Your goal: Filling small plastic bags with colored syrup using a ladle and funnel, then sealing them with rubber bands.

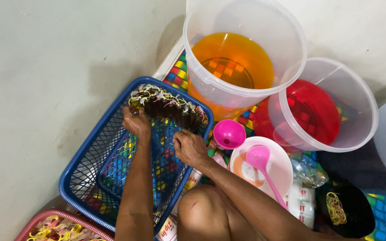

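Bare knee [202, 209] nearest cam. Left hand [136, 121] fingers closed on the row of dark tied packets [166, 106] at blue basket's [81, 174] far edge. Right hand [190, 147] curled, touching row's right end; grip unclear.

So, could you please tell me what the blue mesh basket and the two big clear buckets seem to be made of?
The blue mesh basket looks like moulded plastic: an even, slightly glossy lattice with a thick rolled rim. The clear bucket of orange liquid and the clear bucket of red liquid seem to be translucent plastic, since the liquid and the chequered mat show through their cloudy, softly shiny walls.
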